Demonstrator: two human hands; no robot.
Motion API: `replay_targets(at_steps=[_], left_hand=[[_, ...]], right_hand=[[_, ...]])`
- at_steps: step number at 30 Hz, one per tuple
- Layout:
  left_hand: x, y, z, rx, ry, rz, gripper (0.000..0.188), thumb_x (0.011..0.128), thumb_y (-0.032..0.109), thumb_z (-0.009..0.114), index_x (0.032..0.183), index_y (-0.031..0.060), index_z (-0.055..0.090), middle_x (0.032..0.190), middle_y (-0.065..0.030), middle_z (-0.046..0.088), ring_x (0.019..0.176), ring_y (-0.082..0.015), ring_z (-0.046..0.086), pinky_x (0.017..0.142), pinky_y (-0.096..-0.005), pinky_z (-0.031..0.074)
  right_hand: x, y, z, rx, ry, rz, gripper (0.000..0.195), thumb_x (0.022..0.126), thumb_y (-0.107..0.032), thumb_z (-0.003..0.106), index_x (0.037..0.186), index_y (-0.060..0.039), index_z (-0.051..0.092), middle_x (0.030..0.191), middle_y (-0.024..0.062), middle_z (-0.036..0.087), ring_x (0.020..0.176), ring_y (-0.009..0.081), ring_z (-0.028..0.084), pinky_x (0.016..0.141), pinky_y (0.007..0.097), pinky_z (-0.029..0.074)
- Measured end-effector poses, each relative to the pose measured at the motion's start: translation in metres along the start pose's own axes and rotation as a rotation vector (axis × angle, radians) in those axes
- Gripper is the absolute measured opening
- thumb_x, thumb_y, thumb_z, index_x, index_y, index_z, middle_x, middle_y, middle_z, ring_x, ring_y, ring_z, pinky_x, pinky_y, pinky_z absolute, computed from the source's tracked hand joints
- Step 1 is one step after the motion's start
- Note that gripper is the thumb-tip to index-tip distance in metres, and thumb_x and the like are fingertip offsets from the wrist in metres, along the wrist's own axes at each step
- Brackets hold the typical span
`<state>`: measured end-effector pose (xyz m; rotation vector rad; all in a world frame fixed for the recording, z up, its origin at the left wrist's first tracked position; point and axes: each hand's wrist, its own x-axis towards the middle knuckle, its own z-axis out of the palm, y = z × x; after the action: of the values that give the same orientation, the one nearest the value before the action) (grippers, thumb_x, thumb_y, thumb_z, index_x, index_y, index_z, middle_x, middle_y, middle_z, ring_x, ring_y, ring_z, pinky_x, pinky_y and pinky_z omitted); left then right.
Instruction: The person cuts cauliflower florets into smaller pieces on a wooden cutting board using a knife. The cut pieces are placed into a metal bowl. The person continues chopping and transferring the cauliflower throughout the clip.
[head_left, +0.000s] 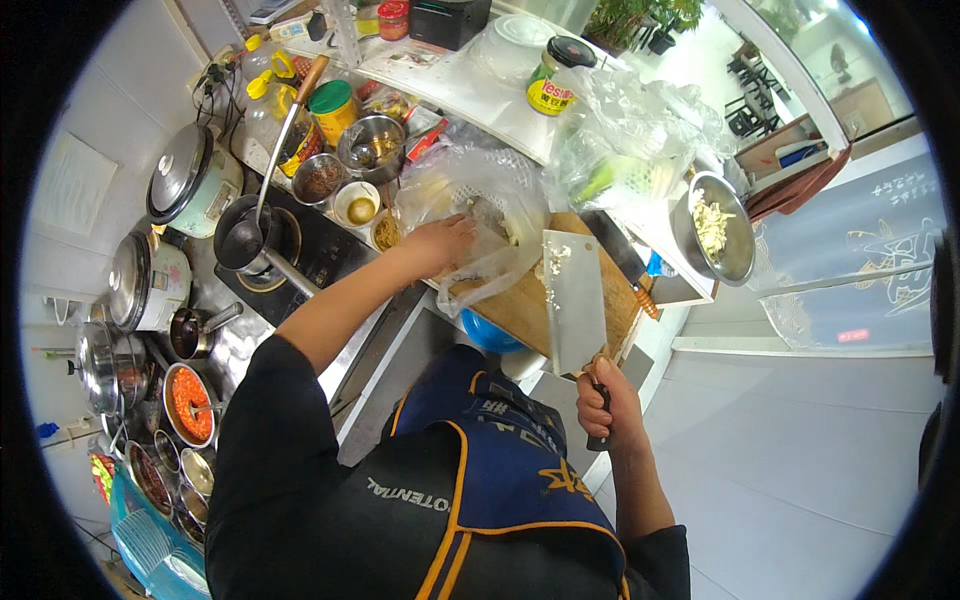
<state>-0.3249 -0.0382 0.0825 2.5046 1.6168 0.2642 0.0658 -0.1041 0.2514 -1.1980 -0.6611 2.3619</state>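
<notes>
My right hand is closed round the dark handle of a wide cleaver, whose blade lies over a wooden cutting board with small white chopped bits stuck to it. My left hand reaches onto a clear plastic bag at the board's left end; its fingertips are partly hidden, so its grip cannot be told. Pale contents show inside the bag. A second knife with a wooden handle rests along the board's far right edge. Beyond it, a metal bowl holds pale chopped pieces.
Left of the board are an induction cooker with a saucepan and ladle, small bowls of seasonings, rice cookers and a bowl of chopped red food. A raised shelf carries a sauce jar and bagged greens.
</notes>
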Motion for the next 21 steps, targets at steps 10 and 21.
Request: replay_targets(at_steps=[10,21], left_hand=[[0.026,-0.014,0.036,0.212,-0.198,-0.115,0.025,0.091,0.019,0.056,0.108,0.0072,0.071,0.113,-0.0136,0.07,0.108,-0.0315,0.065,0.102,-0.0458,0.047],[-0.042,-0.002,-0.005,-0.166,-0.136,-0.128,0.025,0.095,0.022,0.055,0.107,0.009,0.072,0.113,-0.0108,0.071,0.115,-0.0323,0.063,0.101,-0.0456,0.047]], right_hand=[[0.03,0.003,0.037,0.174,-0.181,0.238,0.041,0.111,-0.04,0.042,0.082,-0.0113,0.045,0.059,-0.0042,0.035,0.036,0.0026,0.028,0.027,0.019,0.027],[0.129,0.0,0.038,0.35,-0.102,0.228,0.023,0.107,-0.028,0.056,0.099,-0.0074,0.049,0.075,-0.0013,0.047,0.049,0.0035,0.038,0.037,0.0192,0.03]])
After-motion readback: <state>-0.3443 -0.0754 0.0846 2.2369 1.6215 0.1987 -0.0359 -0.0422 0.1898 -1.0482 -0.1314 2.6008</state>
